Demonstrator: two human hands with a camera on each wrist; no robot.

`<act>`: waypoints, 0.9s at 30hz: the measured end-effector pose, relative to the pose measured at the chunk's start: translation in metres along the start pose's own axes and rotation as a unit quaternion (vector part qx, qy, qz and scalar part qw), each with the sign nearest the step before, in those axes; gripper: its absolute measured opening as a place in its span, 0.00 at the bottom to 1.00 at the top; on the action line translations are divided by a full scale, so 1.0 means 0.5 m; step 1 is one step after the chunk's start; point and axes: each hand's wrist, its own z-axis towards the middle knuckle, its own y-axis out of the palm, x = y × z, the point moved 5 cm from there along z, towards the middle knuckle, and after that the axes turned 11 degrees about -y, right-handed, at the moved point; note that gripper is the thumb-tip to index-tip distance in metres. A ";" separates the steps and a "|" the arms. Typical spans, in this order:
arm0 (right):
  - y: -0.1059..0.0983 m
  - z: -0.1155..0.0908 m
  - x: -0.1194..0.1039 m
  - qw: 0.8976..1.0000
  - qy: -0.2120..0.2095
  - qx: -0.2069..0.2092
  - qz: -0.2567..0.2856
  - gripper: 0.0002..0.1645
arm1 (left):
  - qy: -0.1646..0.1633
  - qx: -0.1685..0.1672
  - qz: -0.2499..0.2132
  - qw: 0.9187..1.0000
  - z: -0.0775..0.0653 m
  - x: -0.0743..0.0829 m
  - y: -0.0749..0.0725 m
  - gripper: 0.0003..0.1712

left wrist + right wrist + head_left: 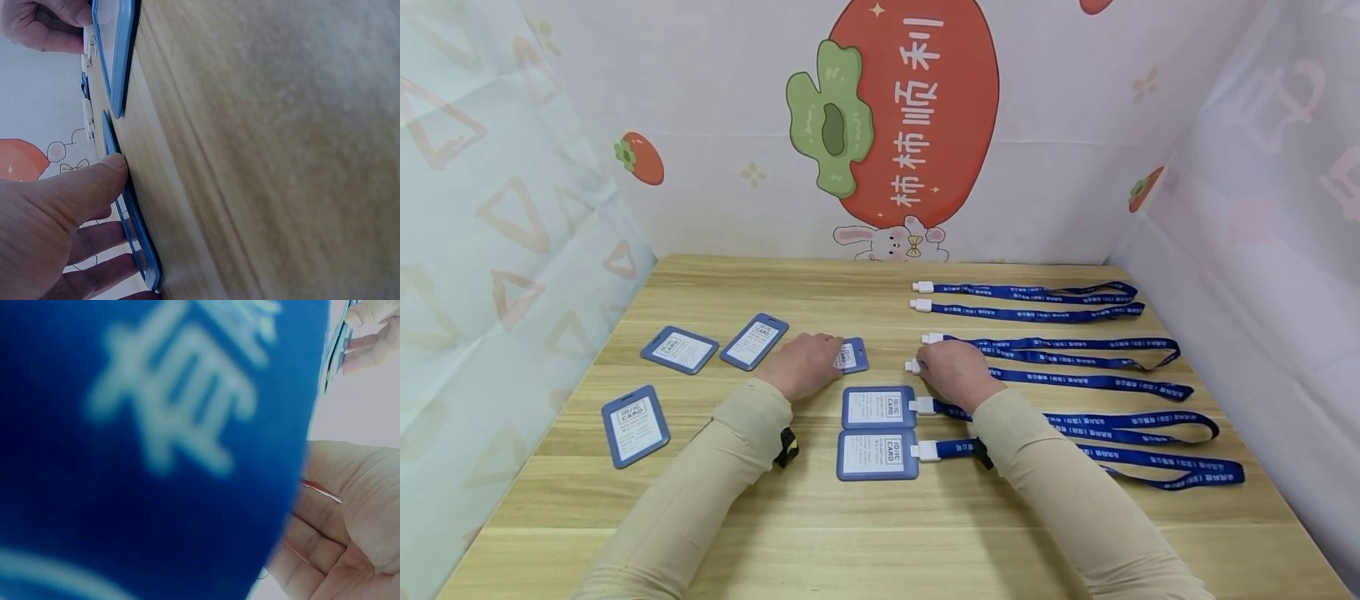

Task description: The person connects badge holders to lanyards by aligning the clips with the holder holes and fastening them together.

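Observation:
My left hand (801, 365) grips a blue ID card holder (861, 357) that lies mid-table. In the left wrist view the thumb presses one edge of the holder (141, 228) while the fingers curl at its far side. To the right, my right hand (958, 371) pinches a blue lanyard (1090, 381) near its white clip (912, 367). That clip points at the holder, with a gap between them. A blurred blue strap (156, 519) covers much of the right wrist view, where the right fingertips are hidden.
Nearer me, two card holders (877, 407) (877, 467) are joined to lanyard clips. Three loose holders (679, 349) (755, 341) (636, 426) lie at left. Several lanyards (1030, 292) stretch across the right side. Printed cloth walls (715, 167) border the wooden table (775, 542).

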 end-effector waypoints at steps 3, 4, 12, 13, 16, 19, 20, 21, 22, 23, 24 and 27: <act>-0.002 0.001 0.000 1.000 -0.002 0.004 -0.003 0.11 | 0.001 -0.002 -0.004 1.000 -0.001 0.004 0.000 0.33; -0.002 0.001 0.000 1.000 -0.002 0.004 -0.003 0.11 | 0.000 -0.003 -0.008 1.000 -0.001 0.005 -0.001 0.33; 0.000 0.003 0.000 1.000 -0.002 0.001 -0.002 0.11 | 0.015 -0.005 -0.011 1.000 -0.007 0.019 -0.006 0.33; 0.000 0.003 0.000 1.000 -0.003 0.001 -0.002 0.11 | 0.018 -0.003 -0.010 1.000 -0.007 0.021 -0.006 0.33; 0.000 0.002 0.000 1.000 -0.003 0.000 -0.004 0.12 | 0.029 0.004 -0.009 1.000 -0.007 0.025 -0.006 0.31; 0.000 0.002 0.000 1.000 -0.005 0.000 -0.005 0.11 | 0.036 0.007 -0.008 0.999 -0.006 0.029 -0.006 0.31; 0.000 0.002 0.000 1.000 -0.005 0.000 -0.006 0.11 | 0.038 0.006 -0.007 0.999 -0.005 0.030 -0.007 0.31; -0.001 0.002 0.000 1.000 -0.006 0.001 -0.005 0.11 | 0.039 0.004 -0.007 0.999 -0.005 0.032 -0.007 0.31; -0.001 0.002 0.000 1.000 -0.006 0.001 -0.005 0.11 | 0.040 0.003 -0.007 0.999 -0.005 0.033 -0.006 0.31; -0.001 0.002 0.000 1.000 -0.007 0.002 -0.004 0.11 | 0.041 0.001 -0.008 0.999 -0.004 0.034 -0.006 0.32; -0.001 0.002 0.000 1.000 -0.007 0.002 -0.004 0.11 | 0.040 -0.001 -0.008 0.999 -0.004 0.035 -0.005 0.32; -0.001 0.001 0.000 1.000 -0.006 0.002 -0.002 0.11 | 0.035 -0.008 -0.012 0.999 -0.002 0.038 -0.003 0.33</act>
